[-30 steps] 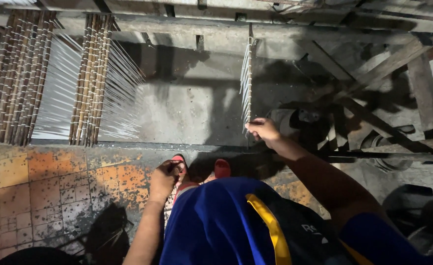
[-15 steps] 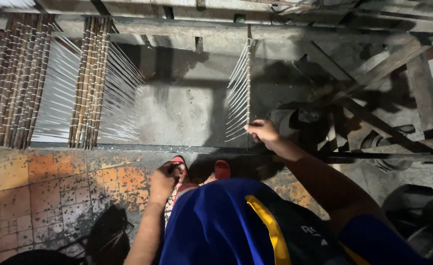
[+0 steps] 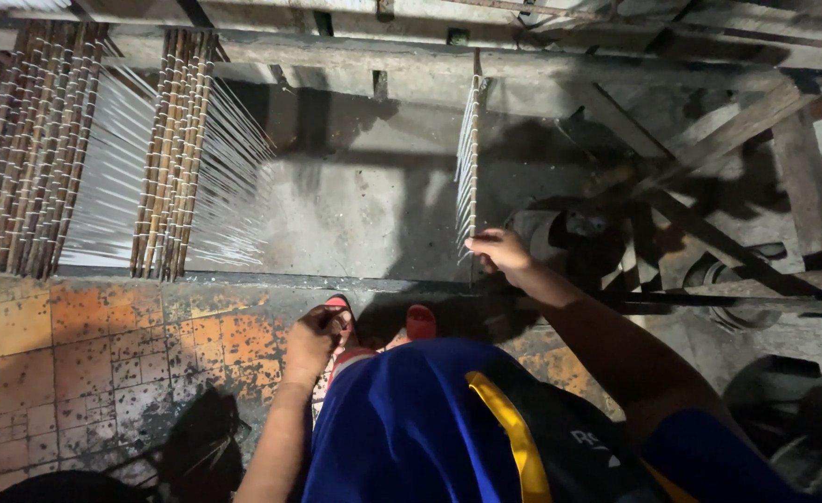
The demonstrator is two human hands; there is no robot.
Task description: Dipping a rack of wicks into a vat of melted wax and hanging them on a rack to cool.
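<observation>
My right hand (image 3: pixel 501 254) is stretched forward, its fingers pinched on the lower end of a narrow upright band of white threads (image 3: pixel 468 158) that hangs from a wooden beam (image 3: pixel 560 67). My left hand (image 3: pixel 310 341) is curled shut by my knee, above a red sandal (image 3: pixel 339 309), and grips a pale strand of thread (image 3: pixel 319 402) that trails down beside my blue garment (image 3: pixel 411 428). A second red sandal (image 3: pixel 421 322) shows just to the right.
Two racks of bamboo sticks strung with white threads (image 3: pixel 174 158) stand at the left. A worn orange tiled floor (image 3: pixel 76 354) lies at the lower left, a sunken concrete pit (image 3: pixel 355 214) ahead. Crossed wooden bars and dark machine parts (image 3: pixel 709 233) crowd the right.
The thread band by my right hand fanned out wider half a second ago and has drawn narrow again. My right hand shifted slightly; my left hand stayed put.
</observation>
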